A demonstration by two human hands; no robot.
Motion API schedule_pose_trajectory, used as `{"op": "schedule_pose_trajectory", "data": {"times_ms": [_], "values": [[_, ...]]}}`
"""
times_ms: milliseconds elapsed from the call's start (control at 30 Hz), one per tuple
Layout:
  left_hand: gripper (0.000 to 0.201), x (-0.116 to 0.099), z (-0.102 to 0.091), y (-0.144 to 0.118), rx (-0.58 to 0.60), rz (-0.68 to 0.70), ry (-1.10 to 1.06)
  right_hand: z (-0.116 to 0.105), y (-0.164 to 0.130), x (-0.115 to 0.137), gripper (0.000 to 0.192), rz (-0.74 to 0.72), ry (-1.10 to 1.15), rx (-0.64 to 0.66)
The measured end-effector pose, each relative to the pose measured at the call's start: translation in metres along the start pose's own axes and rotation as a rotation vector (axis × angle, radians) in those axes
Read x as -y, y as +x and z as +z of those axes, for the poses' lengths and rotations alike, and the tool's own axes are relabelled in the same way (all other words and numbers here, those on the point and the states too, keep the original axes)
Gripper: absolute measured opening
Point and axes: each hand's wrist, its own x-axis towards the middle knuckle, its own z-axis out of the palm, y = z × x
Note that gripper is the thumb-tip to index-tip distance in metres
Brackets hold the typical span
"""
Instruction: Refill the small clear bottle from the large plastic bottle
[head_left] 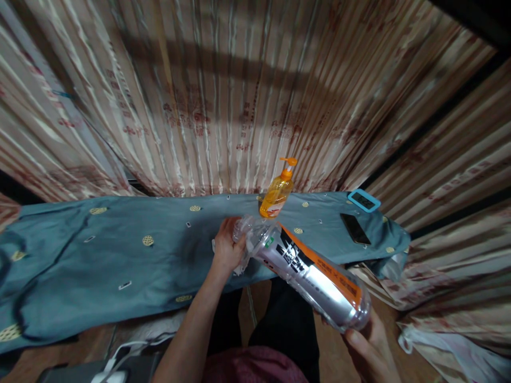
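Note:
A large clear plastic bottle (311,271) with a silver and orange label slants in front of me, its neck to the upper left and its base to the lower right. My right hand (369,340) grips the base end. At the neck, my left hand (229,246) is closed around a crumpled white tissue (240,266), which shows below the fingers and rests against the bottle's shoulder. Whether a cap is on the bottle I cannot make out. Just beyond the neck, an orange pump bottle (275,194) stands upright on the cloth-covered surface.
A teal patterned cloth (120,239) covers the long narrow surface. On its right lie a dark phone (355,229) and a blue-framed digital clock (364,200). Pleated curtains (223,106) hang behind and at the right. White cables (128,346) run at lower left.

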Motion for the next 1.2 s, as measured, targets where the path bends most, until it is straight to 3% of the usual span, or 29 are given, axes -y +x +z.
{"op": "schedule_pose_trajectory", "data": {"times_ms": [100,267,400,900,1200], "values": [[0.043,0.001,0.001,-0.001,-0.007,0.004,0.000,0.003,-0.001,0.003,0.080,-0.002,0.003,0.003],[0.044,0.003,0.002,-0.001,-0.003,0.020,-0.024,0.022,-0.004,0.021,0.088,0.082,0.042,-0.133],[0.041,0.003,0.001,-0.001,0.001,0.004,-0.032,0.033,-0.005,0.032,0.092,0.088,0.039,-0.145],[0.047,0.004,0.000,-0.002,0.013,-0.007,-0.025,0.043,-0.009,0.042,0.092,0.130,0.061,-0.177],[0.054,0.004,0.000,-0.003,0.014,-0.017,-0.031,0.035,-0.008,0.034,0.094,0.133,0.038,-0.161]]}}
